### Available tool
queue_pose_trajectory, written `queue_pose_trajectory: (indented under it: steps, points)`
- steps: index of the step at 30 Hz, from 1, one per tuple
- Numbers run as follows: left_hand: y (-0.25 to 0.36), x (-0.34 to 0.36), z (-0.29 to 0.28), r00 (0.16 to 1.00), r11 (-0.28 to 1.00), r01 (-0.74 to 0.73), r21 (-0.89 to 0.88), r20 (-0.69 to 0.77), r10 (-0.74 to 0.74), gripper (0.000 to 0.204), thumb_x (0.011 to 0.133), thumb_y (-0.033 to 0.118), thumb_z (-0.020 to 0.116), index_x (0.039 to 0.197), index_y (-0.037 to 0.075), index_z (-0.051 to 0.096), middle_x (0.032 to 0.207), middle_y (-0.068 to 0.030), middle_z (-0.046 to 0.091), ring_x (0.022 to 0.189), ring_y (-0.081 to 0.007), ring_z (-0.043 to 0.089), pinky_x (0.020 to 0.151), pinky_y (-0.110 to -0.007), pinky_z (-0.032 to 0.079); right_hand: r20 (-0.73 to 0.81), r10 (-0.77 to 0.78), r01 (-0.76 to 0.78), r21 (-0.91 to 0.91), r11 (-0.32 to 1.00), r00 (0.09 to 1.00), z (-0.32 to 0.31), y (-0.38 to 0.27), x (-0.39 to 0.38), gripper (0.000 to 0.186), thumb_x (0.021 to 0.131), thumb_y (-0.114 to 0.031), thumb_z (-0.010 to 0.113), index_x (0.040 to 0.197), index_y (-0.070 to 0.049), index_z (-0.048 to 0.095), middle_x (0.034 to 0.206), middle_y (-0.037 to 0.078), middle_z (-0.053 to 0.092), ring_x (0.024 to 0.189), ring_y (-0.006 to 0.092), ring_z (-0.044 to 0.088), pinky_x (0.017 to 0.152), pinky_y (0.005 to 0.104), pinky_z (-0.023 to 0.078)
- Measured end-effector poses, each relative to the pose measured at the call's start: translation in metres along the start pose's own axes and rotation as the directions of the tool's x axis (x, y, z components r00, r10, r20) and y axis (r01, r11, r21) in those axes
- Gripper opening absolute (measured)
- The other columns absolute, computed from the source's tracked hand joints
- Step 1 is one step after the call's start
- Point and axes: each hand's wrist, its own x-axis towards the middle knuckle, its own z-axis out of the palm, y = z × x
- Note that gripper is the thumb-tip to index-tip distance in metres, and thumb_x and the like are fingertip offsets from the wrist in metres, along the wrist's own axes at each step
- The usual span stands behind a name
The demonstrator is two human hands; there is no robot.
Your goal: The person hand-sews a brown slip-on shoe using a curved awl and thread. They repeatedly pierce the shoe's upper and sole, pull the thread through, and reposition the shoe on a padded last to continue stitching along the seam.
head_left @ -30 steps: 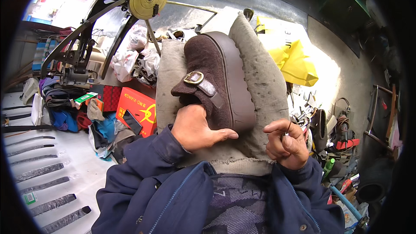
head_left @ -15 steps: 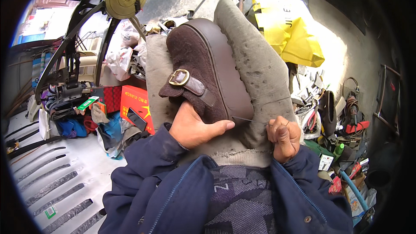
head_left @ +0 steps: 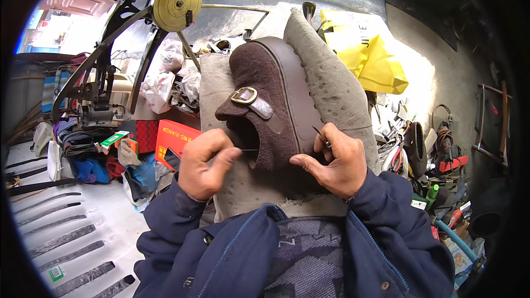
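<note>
A dark brown felt shoe with a gold buckle and thick sole lies on its side on a stained grey padded cushion. My left hand is closed beside the shoe's opening, pinching a thin thread that runs into it. My right hand is curled around a small dark tool, apparently an awl, with the thumb against the shoe's heel end.
A black machine with a brass wheel stands upper left. Plastic bags, a red box and cloth scraps lie left, above dark strips on a white sheet. A yellow bag and cluttered tools are right.
My left hand has come out of the shoe and moved left with thread. My right hand has risen and moved in against the shoe.
</note>
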Motion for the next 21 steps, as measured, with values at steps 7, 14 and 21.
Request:
queue_pose_trajectory:
  steps: [7, 14, 21]
  points:
    - [-0.021, -0.006, 0.048, 0.979, 0.310, -0.133, -0.941, -0.174, -0.107, 0.037, 0.114, 0.035, 0.046, 0.087, 0.010, 0.047, 0.068, -0.0056, 0.047, 0.065, -0.0226, 0.053, 0.089, -0.054, 0.056, -0.080, 0.006, -0.005, 0.017, 1.000, 0.997, 0.010, -0.001, -0.002, 0.050, 0.073, -0.023, 0.099, 0.087, -0.006, 0.053, 0.064, 0.002, 0.047, 0.054, 0.0115, 0.041, 0.051, 0.0282, 0.038]
    - [-0.032, 0.022, -0.040, 0.774, 0.530, -0.421, -0.737, -0.596, -0.214, 0.037, 0.112, 0.033, 0.053, 0.082, 0.012, 0.048, 0.064, 0.0029, 0.031, 0.052, -0.0097, 0.026, 0.049, -0.029, 0.027, -0.076, 0.059, -0.060, -0.006, 0.998, 0.995, 0.010, -0.003, -0.007, 0.048, 0.076, -0.028, 0.095, 0.095, -0.008, 0.057, 0.066, 0.005, 0.056, 0.053, 0.0187, 0.055, 0.052, 0.0339, 0.046]
    - [0.004, -0.002, 0.063, 0.879, 0.923, -0.379, 0.075, -0.282, 0.384, 0.010, 0.089, 0.002, 0.080, 0.096, 0.001, 0.073, 0.075, -0.0082, 0.063, 0.063, -0.0221, 0.063, 0.057, -0.033, 0.050, 0.039, 0.130, -0.136, 0.221, 0.966, 0.991, -0.002, -0.002, -0.013, 0.027, 0.088, -0.010, 0.082, 0.098, -0.002, 0.059, 0.075, 0.005, 0.060, 0.065, 0.0126, 0.056, 0.062, 0.0278, 0.047]
